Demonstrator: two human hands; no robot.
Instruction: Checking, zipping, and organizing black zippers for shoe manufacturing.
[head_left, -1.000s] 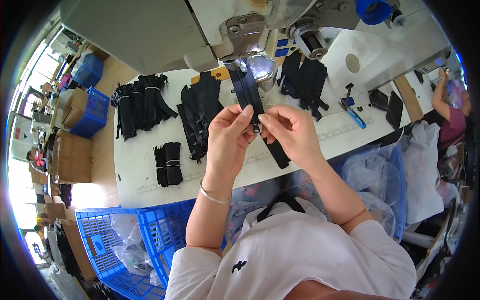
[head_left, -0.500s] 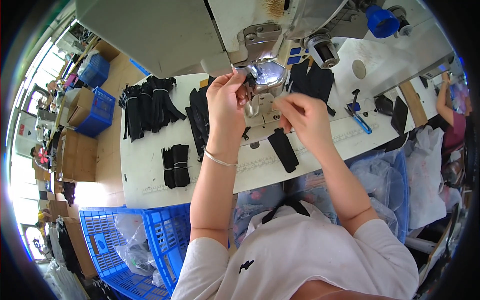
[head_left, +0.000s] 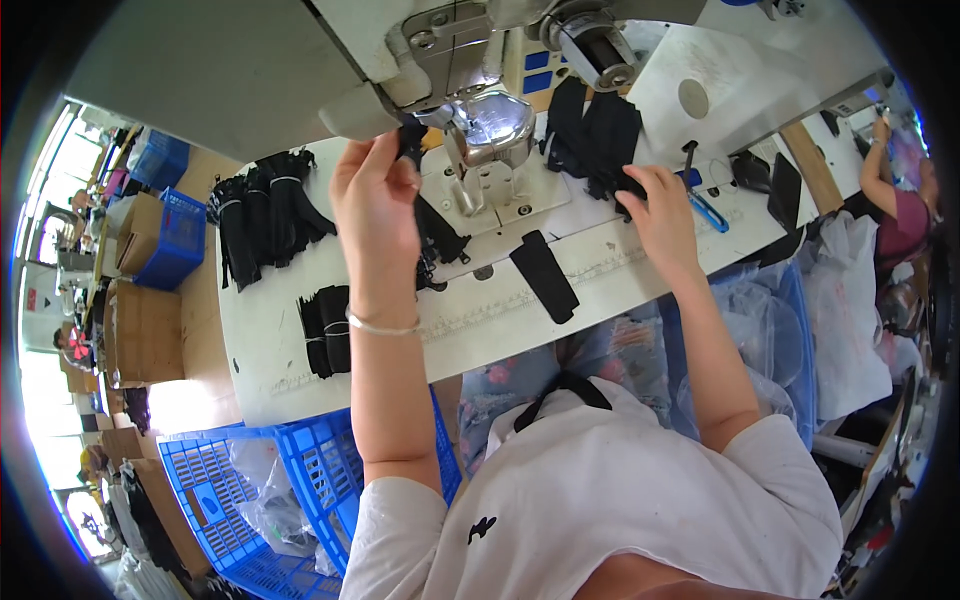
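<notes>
left hand (head_left: 378, 205) pinches a black fabric strip (head_left: 411, 138); right hand (head_left: 662, 215), its grip unclear, is at a loose black zipper pile (head_left: 600, 125), seemingly not yet done.

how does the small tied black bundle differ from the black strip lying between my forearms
The small tied bundle has a thin pale band around it; no band shows on the black strip. The bundle looks thick and layered, the strip flatter. In this view, the strip slants more than the bundle does. Both are black and lie on the white table.
</notes>
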